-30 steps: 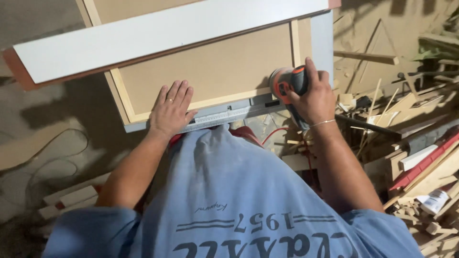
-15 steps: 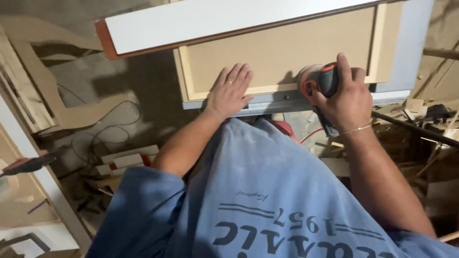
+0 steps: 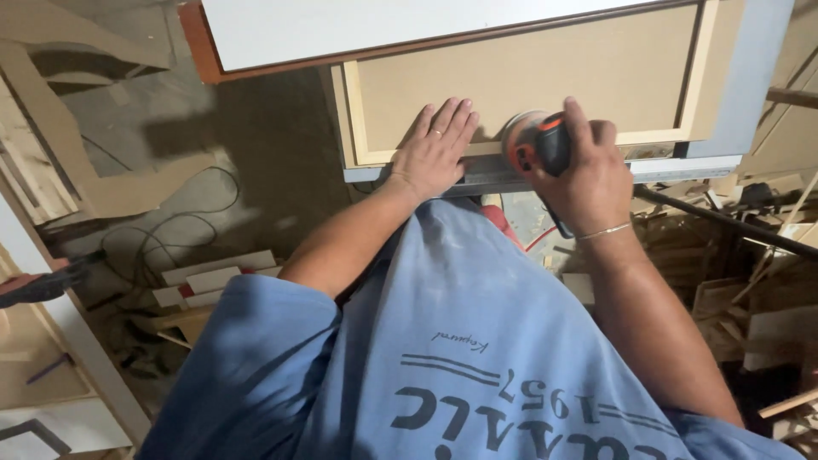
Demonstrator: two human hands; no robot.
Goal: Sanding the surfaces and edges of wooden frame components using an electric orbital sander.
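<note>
Sander: a small orange and black power sander (image 3: 535,140), sitting on the near edge of the framed panel, right of the panel's middle, its round pad pressed against the pale wood rail.
Right hand: the right hand (image 3: 581,170) is wrapped over the top of the sander, fingers (image 3: 578,123) curled tight round its black grip; a thin bracelet circles the wrist.
Left hand: the left hand (image 3: 433,149) lies flat and spread on the panel just beside the sander, palm down, fingers (image 3: 453,119) straight and gripping nothing; a ring shows on one finger.
Panel: a framed panel (image 3: 528,72) with a tan board centre and a pale wood border, a grey-painted strip along its near and right sides.
White board: a long white board (image 3: 383,25) with a reddish-brown edge lies across the far side of the panel.
Counter: cannot tell what carries the panel; its support is hidden.
Shirt: a blue printed shirt (image 3: 443,341) fills the lower middle of the view.
Floor, left: a dusty floor (image 3: 256,145) with a loose dark cable (image 3: 162,234), flat board offcuts and short white strips.
Floor, right: a heap of wood scraps (image 3: 741,281) and a dark bar lying across them.
</note>
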